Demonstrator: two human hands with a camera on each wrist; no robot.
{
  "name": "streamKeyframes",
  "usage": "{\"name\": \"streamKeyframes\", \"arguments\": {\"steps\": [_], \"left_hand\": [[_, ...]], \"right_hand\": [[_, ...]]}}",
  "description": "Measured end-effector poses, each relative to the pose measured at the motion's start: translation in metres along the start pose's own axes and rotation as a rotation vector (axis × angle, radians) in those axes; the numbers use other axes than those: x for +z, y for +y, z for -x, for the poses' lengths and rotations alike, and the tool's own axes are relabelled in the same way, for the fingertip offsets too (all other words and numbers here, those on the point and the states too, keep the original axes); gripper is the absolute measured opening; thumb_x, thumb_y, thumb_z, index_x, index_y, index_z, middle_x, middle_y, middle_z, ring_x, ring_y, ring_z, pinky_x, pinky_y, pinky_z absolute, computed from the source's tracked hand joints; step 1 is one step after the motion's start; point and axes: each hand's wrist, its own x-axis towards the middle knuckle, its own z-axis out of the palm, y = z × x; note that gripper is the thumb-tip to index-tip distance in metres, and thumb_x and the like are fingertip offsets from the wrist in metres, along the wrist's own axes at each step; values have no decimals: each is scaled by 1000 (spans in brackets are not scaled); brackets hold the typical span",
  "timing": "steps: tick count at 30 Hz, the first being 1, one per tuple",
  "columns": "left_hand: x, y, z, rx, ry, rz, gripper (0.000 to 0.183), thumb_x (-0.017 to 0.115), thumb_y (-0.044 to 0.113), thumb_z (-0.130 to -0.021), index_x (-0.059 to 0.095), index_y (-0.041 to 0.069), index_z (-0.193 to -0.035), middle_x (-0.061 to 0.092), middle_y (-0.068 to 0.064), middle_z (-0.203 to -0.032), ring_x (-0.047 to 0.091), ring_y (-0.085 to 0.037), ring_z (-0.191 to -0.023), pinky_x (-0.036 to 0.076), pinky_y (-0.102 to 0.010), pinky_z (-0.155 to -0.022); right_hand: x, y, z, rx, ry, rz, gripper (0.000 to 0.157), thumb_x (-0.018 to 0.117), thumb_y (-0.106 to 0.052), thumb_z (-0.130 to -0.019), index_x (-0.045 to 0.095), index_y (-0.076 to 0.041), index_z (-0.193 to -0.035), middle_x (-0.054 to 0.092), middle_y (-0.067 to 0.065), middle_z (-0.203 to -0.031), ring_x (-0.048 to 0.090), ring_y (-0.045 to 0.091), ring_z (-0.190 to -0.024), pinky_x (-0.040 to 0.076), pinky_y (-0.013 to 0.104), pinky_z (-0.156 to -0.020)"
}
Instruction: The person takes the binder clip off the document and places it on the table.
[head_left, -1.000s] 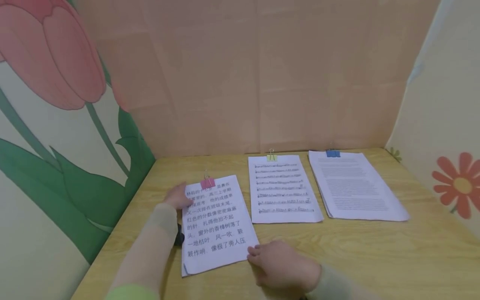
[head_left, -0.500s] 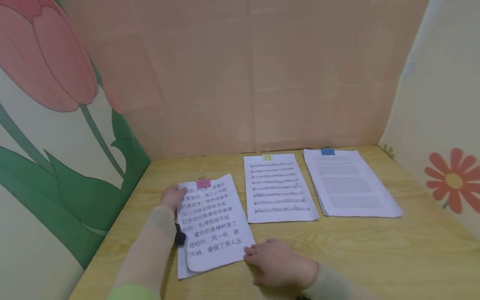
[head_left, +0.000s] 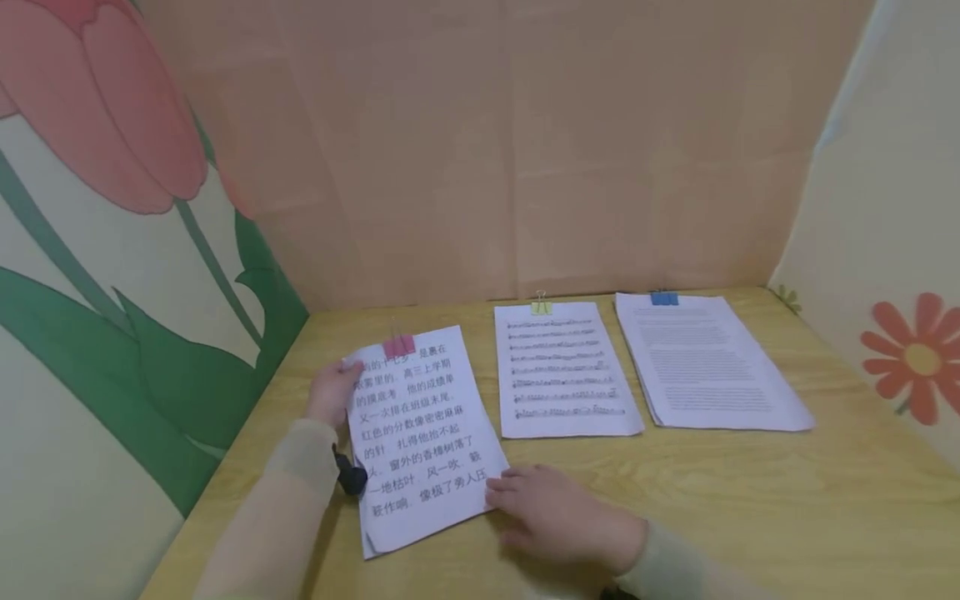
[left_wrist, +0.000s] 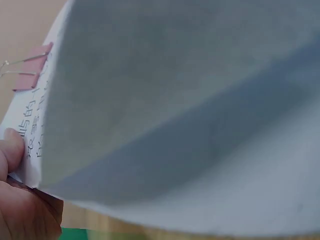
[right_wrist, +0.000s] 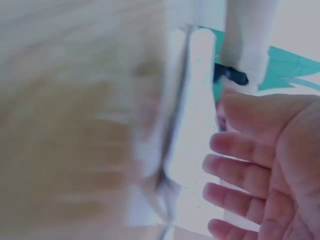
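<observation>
A stack of printed paper sheets (head_left: 420,433) with large characters lies at the left, turned at an angle, with a pink binder clip (head_left: 400,346) on its top edge. My left hand (head_left: 332,392) pinches the stack's upper left edge. In the left wrist view its thumb (left_wrist: 11,150) lies on the printed face and the other fingers are behind. The sheets bow up before that camera. At the lower right corner, my right hand (head_left: 562,512) touches the edge with its fingertips. In the right wrist view its fingers (right_wrist: 240,170) are extended and spread.
Sheet music (head_left: 570,375) with a yellow binder clip (head_left: 542,307) lies in the middle of the wooden table (head_left: 712,500). Right of it is a text stack (head_left: 705,367) with a blue binder clip (head_left: 664,298). Painted walls and a brown backdrop (head_left: 525,167) enclose the table.
My left hand and the pink-clipped top of the stack have moved left and farther away. The lower left sheets, fanned apart half a second ago, lie closer together. My right hand stays at the corner.
</observation>
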Motion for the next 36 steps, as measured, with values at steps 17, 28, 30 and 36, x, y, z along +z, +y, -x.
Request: {"name": "streamKeyframes", "arguments": {"steps": [17, 28, 30, 36], "left_hand": [[52, 64, 51, 195, -78, 185, 40, 55, 37, -97, 59, 11, -127, 66, -10, -104, 66, -23, -88, 54, -34, -78], [109, 95, 77, 303, -211, 293, 28, 57, 32, -97, 69, 9, -106, 70, -11, -93, 69, -26, -79, 57, -36, -70], [116, 98, 80, 314, -230, 300, 27, 56, 31, -98, 69, 9, -105, 71, -10, -93, 69, -26, -80, 57, -36, -70], [132, 104, 90, 315, -259, 311, 22, 57, 30, -97, 71, 13, -103, 71, -8, -92, 70, -26, -81, 57, -36, -70]], "right_hand": [[-94, 62, -21, 199, 293, -105, 37, 65, -26, -93, 63, -7, -124, 62, 10, -125, 53, 31, -121, 40, 49, -102], [-150, 104, -57, 391, 332, -241, 57, 62, -32, -95, 43, -11, -144, 44, 12, -145, 36, 33, -135, 30, 54, -108], [-158, 110, -61, 429, 285, -298, 64, 61, -40, -93, 39, -13, -147, 42, 10, -147, 36, 33, -136, 29, 55, -108], [-171, 126, -63, 481, 118, -514, 71, 61, -50, -91, 37, -13, -147, 46, 12, -144, 40, 33, -133, 27, 55, -109]]}}
